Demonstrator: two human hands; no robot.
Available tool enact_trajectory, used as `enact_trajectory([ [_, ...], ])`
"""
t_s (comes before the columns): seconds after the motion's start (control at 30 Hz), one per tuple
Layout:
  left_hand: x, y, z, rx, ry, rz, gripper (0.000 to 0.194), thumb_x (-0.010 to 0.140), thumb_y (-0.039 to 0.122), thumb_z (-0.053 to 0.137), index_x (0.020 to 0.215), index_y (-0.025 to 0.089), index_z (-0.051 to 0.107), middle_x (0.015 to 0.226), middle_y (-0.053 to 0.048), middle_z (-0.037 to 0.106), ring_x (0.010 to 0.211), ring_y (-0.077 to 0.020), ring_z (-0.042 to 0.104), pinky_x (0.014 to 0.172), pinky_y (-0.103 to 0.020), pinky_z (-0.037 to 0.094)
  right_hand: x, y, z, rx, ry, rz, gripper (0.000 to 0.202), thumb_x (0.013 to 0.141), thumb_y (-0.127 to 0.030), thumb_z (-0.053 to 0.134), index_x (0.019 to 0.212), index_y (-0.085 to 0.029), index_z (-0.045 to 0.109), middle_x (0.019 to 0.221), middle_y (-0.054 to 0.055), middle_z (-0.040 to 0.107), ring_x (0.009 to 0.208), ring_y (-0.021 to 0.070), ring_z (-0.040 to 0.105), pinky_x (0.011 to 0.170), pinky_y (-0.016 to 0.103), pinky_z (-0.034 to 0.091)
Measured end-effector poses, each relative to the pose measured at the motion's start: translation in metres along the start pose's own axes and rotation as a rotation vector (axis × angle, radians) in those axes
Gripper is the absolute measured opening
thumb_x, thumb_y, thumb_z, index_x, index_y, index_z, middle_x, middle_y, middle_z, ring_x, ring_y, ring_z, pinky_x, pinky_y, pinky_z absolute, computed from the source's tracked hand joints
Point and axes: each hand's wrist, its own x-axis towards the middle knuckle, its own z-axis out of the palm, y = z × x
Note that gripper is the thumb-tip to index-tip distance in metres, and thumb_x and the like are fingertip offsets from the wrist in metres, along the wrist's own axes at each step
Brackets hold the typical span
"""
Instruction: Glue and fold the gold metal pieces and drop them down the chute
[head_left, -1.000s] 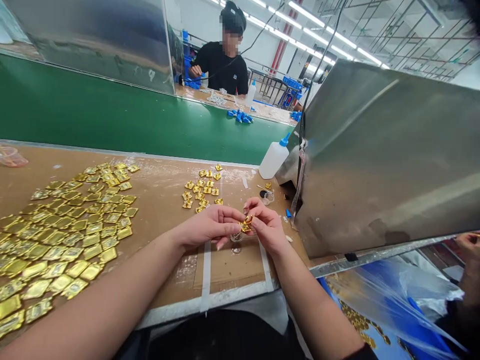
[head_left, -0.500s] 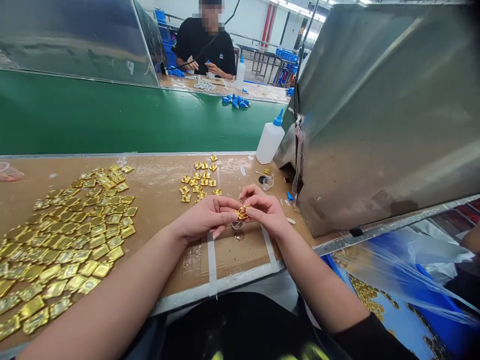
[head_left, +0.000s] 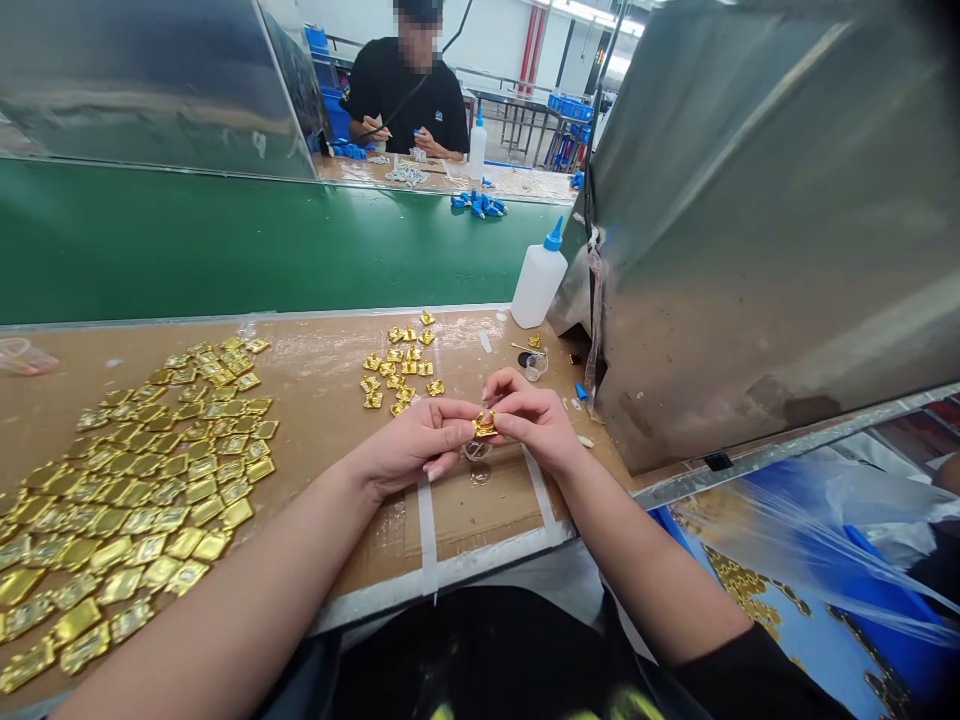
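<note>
Two bare hands meet above the front part of a brown desk (head_left: 319, 390), and I follow them from a distance through the head camera. The left hand (head_left: 420, 440) has its grip closed, thumb and fingers pinching the left side of one small gold piece (head_left: 485, 425). The right hand (head_left: 531, 415) has its grip closed on the piece's right side, so I see it held up between both sets of fingertips. Just below it in my view is a clear round object (head_left: 477, 449), too small for me to make out.

To the left, many flat gold plates (head_left: 142, 490) cover the desk. Beyond the left hand lies a smaller group of gold parts (head_left: 409, 367). Past the right hand, a white bottle (head_left: 538, 287) with a blue cap stands upright near a large metal panel (head_left: 750, 250). Across a green strip (head_left: 262, 250), I see a co-worker in a black shirt (head_left: 442, 110) seated behind loose blue pieces (head_left: 480, 205).
</note>
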Motion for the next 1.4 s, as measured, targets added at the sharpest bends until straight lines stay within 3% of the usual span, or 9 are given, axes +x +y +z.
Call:
enact_trajectory([
  [0.13, 0.000, -0.001, 0.002, -0.009, 0.009, 0.010, 0.048, 0.080, 0.050, 0.093, 0.108, 0.012, 0.081, 0.085, -0.008, 0.077, 0.037, 0.0005, 0.044, 0.039, -0.017, 0.019, 0.000, 0.001, 0.001, 0.032, 0.011, 0.010, 0.014, 0.087, -0.043, 0.085, 0.086, -0.029, 0.086, 0.104, 0.005, 0.066, 0.094, 0.0186, 0.062, 0.096, 0.042, 0.054],
  [0.37, -0.001, 0.000, 0.004, 0.015, -0.001, 0.000, 0.046, 0.083, 0.050, 0.091, 0.109, 0.013, 0.081, 0.095, -0.011, 0.078, 0.039, 0.0002, 0.045, 0.040, -0.018, 0.019, -0.002, -0.004, -0.002, -0.016, -0.023, -0.036, 0.008, 0.091, -0.035, 0.082, 0.089, -0.029, 0.086, 0.106, 0.005, 0.065, 0.093, 0.0181, 0.062, 0.092, 0.041, 0.054],
  [0.57, -0.001, -0.004, 0.003, -0.014, 0.018, -0.012, 0.049, 0.083, 0.048, 0.092, 0.113, 0.011, 0.080, 0.066, -0.002, 0.067, 0.037, -0.0008, 0.039, 0.041, -0.018, 0.018, -0.004, -0.008, -0.002, -0.153, 0.000, -0.111, 0.011, 0.093, -0.036, 0.080, 0.090, -0.028, 0.086, 0.103, 0.005, 0.066, 0.089, 0.0178, 0.062, 0.085, 0.039, 0.054],
  [0.67, -0.001, -0.005, 0.002, -0.032, 0.033, -0.015, 0.049, 0.081, 0.046, 0.093, 0.115, 0.013, 0.081, 0.065, -0.001, 0.067, 0.037, -0.0001, 0.038, 0.040, -0.017, 0.019, -0.004, -0.008, -0.002, -0.202, 0.004, -0.141, 0.010, 0.094, -0.035, 0.078, 0.093, -0.029, 0.086, 0.104, 0.005, 0.066, 0.091, 0.0180, 0.062, 0.085, 0.039, 0.054],
  [0.77, -0.001, -0.002, 0.002, -0.022, 0.079, -0.012, 0.050, 0.080, 0.044, 0.095, 0.117, 0.014, 0.081, 0.069, -0.002, 0.070, 0.039, -0.0009, 0.045, 0.039, -0.014, 0.026, -0.004, -0.010, -0.003, -0.283, 0.020, -0.193, 0.011, 0.096, -0.032, 0.075, 0.098, -0.031, 0.086, 0.104, 0.005, 0.066, 0.092, 0.0187, 0.063, 0.085, 0.039, 0.055],
  [0.87, -0.002, 0.003, 0.002, 0.030, 0.128, -0.016, 0.051, 0.081, 0.040, 0.095, 0.122, 0.014, 0.080, 0.065, -0.002, 0.071, 0.050, -0.0070, 0.060, 0.045, -0.013, 0.040, -0.002, -0.011, -0.005, -0.395, 0.030, -0.295, 0.017, 0.096, -0.026, 0.073, 0.107, -0.031, 0.085, 0.102, 0.006, 0.066, 0.091, 0.0189, 0.064, 0.080, 0.038, 0.054],
  [1.03, -0.005, 0.009, 0.000, 0.072, 0.151, -0.019, 0.048, 0.083, 0.035, 0.093, 0.126, 0.018, 0.078, 0.101, -0.012, 0.083, 0.089, -0.0188, 0.080, 0.070, -0.019, 0.062, -0.001, -0.007, -0.008, -0.554, 0.027, -0.399, 0.030, 0.094, -0.020, 0.073, 0.119, -0.035, 0.082, 0.106, 0.006, 0.069, 0.092, 0.0192, 0.066, 0.075, 0.036, 0.052],
  [1.2, -0.004, 0.009, 0.002, 0.104, 0.213, 0.050, 0.039, 0.085, 0.038, 0.091, 0.116, 0.017, 0.080, 0.103, -0.010, 0.083, 0.091, -0.0195, 0.080, 0.079, -0.025, 0.065, -0.003, -0.001, -0.009, -0.637, 0.016, -0.397, 0.035, 0.094, -0.020, 0.072, 0.123, -0.038, 0.080, 0.109, 0.006, 0.069, 0.094, 0.0193, 0.066, 0.076, 0.036, 0.054],
  [1.4, -0.003, 0.006, 0.013, 0.293, 0.314, 0.191, 0.034, 0.088, 0.034, 0.086, 0.115, 0.015, 0.079, 0.104, -0.010, 0.083, 0.093, -0.0200, 0.080, 0.084, -0.026, 0.064, -0.004, 0.002, -0.001, -0.645, 0.047, -0.429, 0.032, 0.098, -0.014, 0.067, 0.124, -0.030, 0.078, 0.111, 0.007, 0.067, 0.097, 0.0175, 0.068, 0.081, 0.034, 0.058],
])
